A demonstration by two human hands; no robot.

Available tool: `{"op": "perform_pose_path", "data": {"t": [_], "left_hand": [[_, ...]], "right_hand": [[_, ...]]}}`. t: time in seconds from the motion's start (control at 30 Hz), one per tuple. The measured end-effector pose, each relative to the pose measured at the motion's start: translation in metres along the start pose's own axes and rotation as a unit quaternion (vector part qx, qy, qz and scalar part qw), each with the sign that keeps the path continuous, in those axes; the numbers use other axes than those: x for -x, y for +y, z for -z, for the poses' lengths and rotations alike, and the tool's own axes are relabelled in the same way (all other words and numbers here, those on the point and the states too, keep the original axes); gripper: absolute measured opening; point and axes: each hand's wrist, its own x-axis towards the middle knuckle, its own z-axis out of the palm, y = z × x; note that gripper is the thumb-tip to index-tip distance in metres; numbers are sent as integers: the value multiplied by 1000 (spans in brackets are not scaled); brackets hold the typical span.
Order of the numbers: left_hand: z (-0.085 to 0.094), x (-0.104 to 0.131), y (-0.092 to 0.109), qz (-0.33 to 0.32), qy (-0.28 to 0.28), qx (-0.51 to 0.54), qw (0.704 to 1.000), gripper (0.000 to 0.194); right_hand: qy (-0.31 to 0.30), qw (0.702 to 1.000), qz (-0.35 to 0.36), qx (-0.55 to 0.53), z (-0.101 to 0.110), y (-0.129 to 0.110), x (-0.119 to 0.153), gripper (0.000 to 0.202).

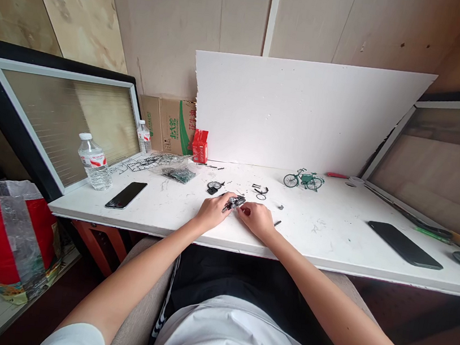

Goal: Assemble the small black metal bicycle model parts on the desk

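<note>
Pinching a small dark model part (234, 202), the fingers of the left hand (210, 216) are closed on its near left side, just over the front of the white table (332, 238). Right hand (258, 220) fingertips are curled at its other side, but I can't tell if they pinch it. It looks light and stiff, with thin bits that could snap, so its thick middle seems the best place to hold. Its long way runs slanted, from near left to far right; which end is the front, I can't tell. Just past the grip, a bit left, lies a black wheel (214, 185). Past it to the right are a small ring (261, 197) and, farther off, a green toy bike (306, 180), upright.
</note>
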Motion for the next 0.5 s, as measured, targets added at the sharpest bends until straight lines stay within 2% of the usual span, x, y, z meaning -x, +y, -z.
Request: {"op": "perform_pose_path", "data": {"t": [0.17, 0.5], "left_hand": [[1, 0, 1, 2, -1, 3, 1000, 46], [2, -1, 2, 3, -2, 4, 1000, 47]], "right_hand": [[-7, 1000, 23, 0, -5, 4, -2, 38], [-25, 999, 23, 3, -7, 6, -3, 36]]}}
